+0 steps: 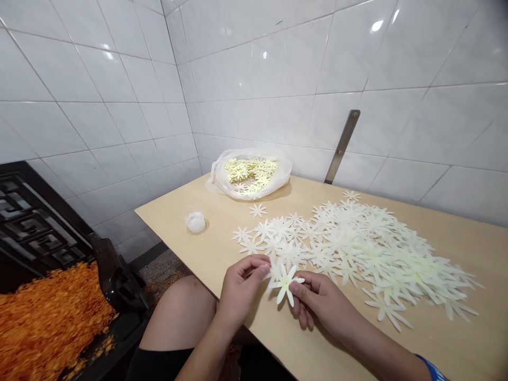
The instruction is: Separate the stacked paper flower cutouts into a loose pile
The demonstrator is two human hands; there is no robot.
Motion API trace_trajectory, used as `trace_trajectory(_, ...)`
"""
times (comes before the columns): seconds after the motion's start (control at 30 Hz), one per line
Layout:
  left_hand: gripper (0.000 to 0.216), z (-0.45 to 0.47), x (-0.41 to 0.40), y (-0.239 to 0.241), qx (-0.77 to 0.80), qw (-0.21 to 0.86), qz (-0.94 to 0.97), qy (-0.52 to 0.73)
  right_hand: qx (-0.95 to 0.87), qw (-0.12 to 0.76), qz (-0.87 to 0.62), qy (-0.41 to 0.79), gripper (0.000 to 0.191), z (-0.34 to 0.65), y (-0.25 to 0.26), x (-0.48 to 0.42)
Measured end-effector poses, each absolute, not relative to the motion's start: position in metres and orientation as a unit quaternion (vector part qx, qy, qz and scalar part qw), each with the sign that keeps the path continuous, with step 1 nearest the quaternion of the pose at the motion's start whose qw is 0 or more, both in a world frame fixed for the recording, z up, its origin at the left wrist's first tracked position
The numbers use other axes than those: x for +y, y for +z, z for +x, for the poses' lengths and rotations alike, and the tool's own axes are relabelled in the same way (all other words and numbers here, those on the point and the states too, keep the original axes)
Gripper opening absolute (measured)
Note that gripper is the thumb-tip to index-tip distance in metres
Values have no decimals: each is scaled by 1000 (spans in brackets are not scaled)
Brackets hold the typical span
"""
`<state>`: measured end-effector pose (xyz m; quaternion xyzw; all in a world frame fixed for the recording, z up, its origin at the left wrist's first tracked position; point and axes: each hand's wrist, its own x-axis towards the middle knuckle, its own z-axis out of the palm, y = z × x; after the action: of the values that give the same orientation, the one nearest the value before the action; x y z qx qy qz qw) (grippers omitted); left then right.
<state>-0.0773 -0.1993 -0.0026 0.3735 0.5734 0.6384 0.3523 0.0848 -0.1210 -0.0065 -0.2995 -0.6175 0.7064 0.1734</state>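
Observation:
In front of me, over the near edge of the table, my right hand (323,299) pinches a pale yellow-green artificial flower (286,284) by a petal, thumb on top. Close beside it, my left hand (242,286) has thumb and forefinger closed on a whiter flower piece (273,270), partly hidden behind the yellow-green one. The two pieces overlap in view; whether they touch I cannot tell. Just beyond my hands spreads a large heap of loose white flower pieces (357,238), some with a faint green tint.
A plastic bag (278,185) of yellow-green flowers lies open at the back of the wooden table (448,349). A small white tub (196,222) stands near the left edge. Orange petals (51,317) fill a dark carved chair (107,270) at left. A metal bracket (342,147) leans against the tiled wall.

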Motion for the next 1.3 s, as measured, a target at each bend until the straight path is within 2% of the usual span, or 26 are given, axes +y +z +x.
trace_trajectory(0.1, 25, -83, -194, -2, 561, 362, 280, 690, -616, 190, -301, 703, 47, 85, -6, -120)
trace_trajectory(0.23, 26, -89, -175, 13, 589, 351, 303, 662, -606, 209, -277, 716, 40, 86, -6, -118)
trace_trajectory(0.37, 22, -94, -161, 27, 650, 195, 419, 603, -583, 232, -275, 729, 36, 87, -4, -119)
trace_trajectory(0.43, 17, -92, -164, 26, 641, 160, 469, 586, -581, 230, -278, 729, 37, 86, -3, -119)
trace_trajectory(0.47, 18, -90, -168, 24, 626, 184, 481, 586, -583, 227, -280, 728, 38, 86, -3, -120)
trace_trajectory(0.57, 25, -80, -183, 13, 574, 353, 465, 574, -591, 220, -281, 724, 39, 85, -4, -120)
trace_trajectory(0.63, 25, -74, -190, 8, 572, 402, 455, 552, -593, 217, -281, 723, 40, 85, -5, -120)
trace_trajectory(0.97, 14, -70, -191, 3, 557, 362, 522, 535, -602, 200, -328, 700, 47, 83, -11, -120)
trace_trajectory(1.17, 15, -80, -189, -2, 542, 385, 418, 619, -620, 192, -319, 690, 46, 84, -9, -120)
trace_trajectory(1.3, 24, -81, -187, -5, 520, 419, 301, 680, -619, 204, -321, 688, 47, 85, -7, -119)
